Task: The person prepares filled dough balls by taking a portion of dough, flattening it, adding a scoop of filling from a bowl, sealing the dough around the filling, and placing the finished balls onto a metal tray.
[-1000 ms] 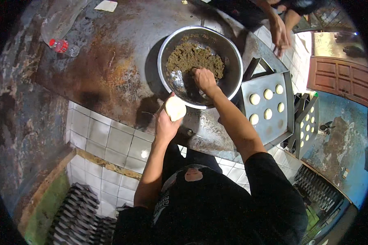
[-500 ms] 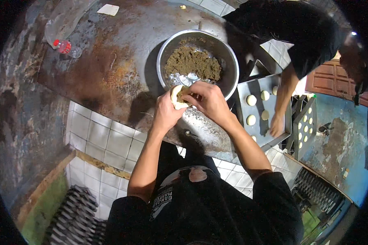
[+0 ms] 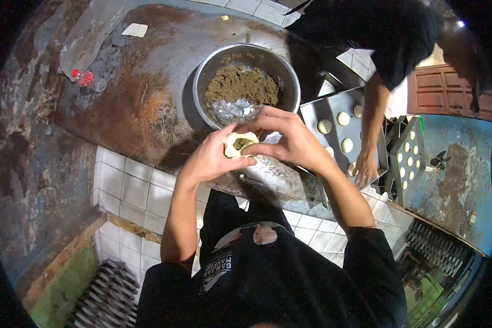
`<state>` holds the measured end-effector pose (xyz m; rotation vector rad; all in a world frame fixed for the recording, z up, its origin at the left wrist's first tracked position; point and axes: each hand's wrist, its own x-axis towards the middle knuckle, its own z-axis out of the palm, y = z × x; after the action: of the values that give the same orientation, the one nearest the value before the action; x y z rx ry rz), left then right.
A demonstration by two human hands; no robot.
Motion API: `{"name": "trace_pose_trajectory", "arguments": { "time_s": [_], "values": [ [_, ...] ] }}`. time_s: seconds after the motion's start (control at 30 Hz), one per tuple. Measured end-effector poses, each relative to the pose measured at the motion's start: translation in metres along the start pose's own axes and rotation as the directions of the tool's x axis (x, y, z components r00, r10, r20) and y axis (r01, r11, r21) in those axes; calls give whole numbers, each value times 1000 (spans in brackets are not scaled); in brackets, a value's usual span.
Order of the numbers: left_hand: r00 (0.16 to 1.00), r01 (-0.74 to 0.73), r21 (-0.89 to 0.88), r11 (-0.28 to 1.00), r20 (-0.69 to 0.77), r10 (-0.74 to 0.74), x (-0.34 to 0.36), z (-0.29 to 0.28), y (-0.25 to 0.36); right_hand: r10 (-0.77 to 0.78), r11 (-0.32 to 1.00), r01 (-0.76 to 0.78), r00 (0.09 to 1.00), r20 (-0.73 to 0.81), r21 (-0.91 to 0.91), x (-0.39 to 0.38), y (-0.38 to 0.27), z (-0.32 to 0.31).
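Note:
My left hand [image 3: 210, 156] cups a pale piece of dough [image 3: 229, 147], whose hollow faces up with brown filling inside. On its right, the thumb of my right hand [image 3: 292, 139] presses at the dough's rim, while the other fingers curl over the far side, partly hidden. Just beyond both hands stands a round metal bowl [image 3: 198, 101] of crumbly brown filling [image 3: 243, 85]. Bare shiny metal shows at the bowl's near side.
To the right, a co-worker's hand [image 3: 365, 168] is at a metal tray [image 3: 310, 112] with several pale dough rounds [image 3: 343, 118]. Another tray [image 3: 400, 188] of rounds lies beyond. On the worn table [image 3: 115, 109] are a red-capped bottle [image 3: 83, 77] and a white paper piece [image 3: 135, 30].
My right fingers have come out of the dough's hollow and moved round its rim. The dough now tilts upward, its opening in plain view. The co-worker's hand has shifted slightly along the tray.

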<state>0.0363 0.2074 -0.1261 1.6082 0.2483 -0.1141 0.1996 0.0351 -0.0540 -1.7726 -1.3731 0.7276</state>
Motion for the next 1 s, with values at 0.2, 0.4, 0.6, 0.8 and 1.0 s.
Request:
{"name": "trace_pose_trajectory", "arguments": {
  "time_s": [0.2,0.4,0.6,0.8,1.0],
  "values": [
    [990,-130,-437,890,-115,88,-2,49,20,196,934,-148,973,-119,326,-39,-7,-10],
    [978,-45,-363,931,-207,-34,6,106,37,-94,971,33,963,-251,-237,-76,-30,-38],
    [974,224,-778,587,205,-99,23,138,61,36,989,7,957,-286,147,-135,-1,-71],
    [994,-77,-336,939,-95,47,32,216,93,117,984,-51,910,-397,171,-199,9,-98],
    [990,-131,-334,933,-96,105,38,276,121,15,992,31,932,-362,121,-260,11,-123]
  ]
}}
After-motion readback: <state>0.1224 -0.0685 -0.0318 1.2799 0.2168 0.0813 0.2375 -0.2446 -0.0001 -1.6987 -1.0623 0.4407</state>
